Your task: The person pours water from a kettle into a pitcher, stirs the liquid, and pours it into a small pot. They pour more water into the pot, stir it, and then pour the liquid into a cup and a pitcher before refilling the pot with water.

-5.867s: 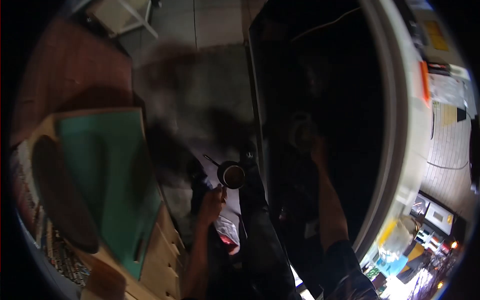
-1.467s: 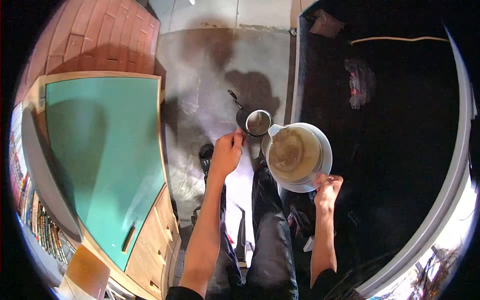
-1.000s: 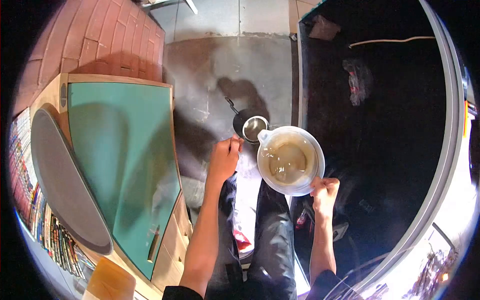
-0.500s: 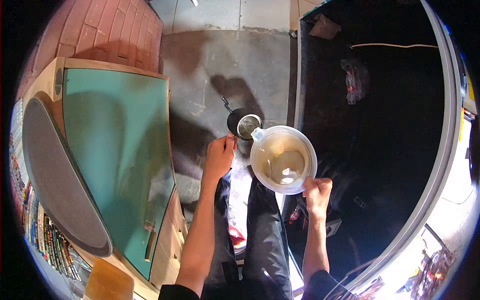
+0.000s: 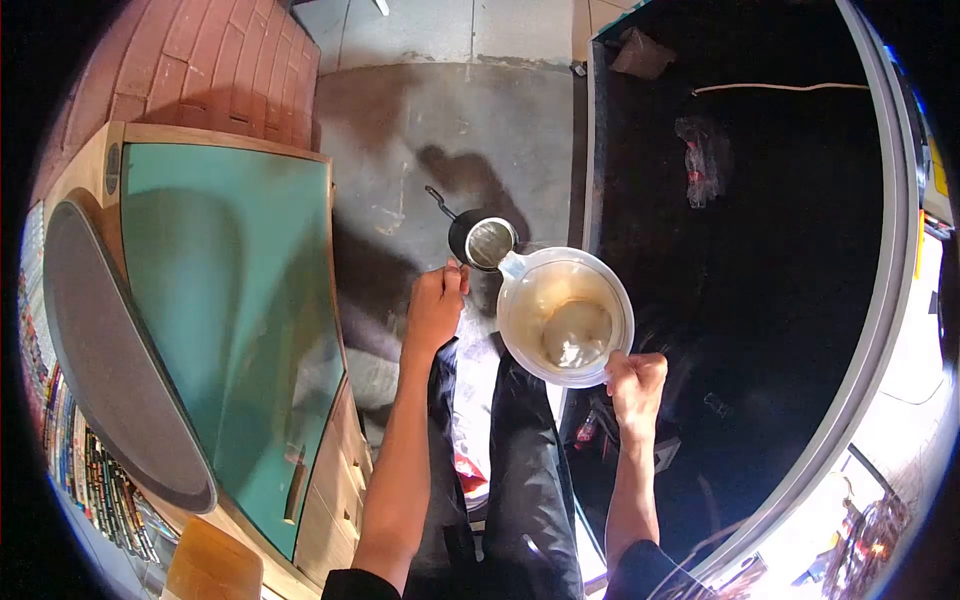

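My left hand [image 5: 437, 303] is closed at the near side of a small black gooseneck kettle [image 5: 459, 236], whose thin curved spout points away to the upper left. The kettle has no lid on, and rippling clear liquid [image 5: 489, 243] shows inside its round opening. My right hand [image 5: 636, 388] grips the handle of a translucent white plastic jug [image 5: 622, 300], with the handle mostly hidden by the fingers. Tilted to the left, the jug has its pouring lip [image 5: 512, 266] right at the kettle's rim. Some liquid [image 5: 577, 335] glints in the bottom of the jug.
At left stands a wooden cabinet with a green top [image 5: 230, 300] and a grey rounded board [image 5: 120, 350]. A dark surface with a pale metal edge [image 5: 880, 270] lies at right, holding a crumpled plastic bottle [image 5: 697, 165]. Grey floor [image 5: 440, 110] lies ahead.
The liquid in the kettle appears higher and more rippled. The kettle and jug sit slightly further left in view, and the jug still leans toward the kettle.
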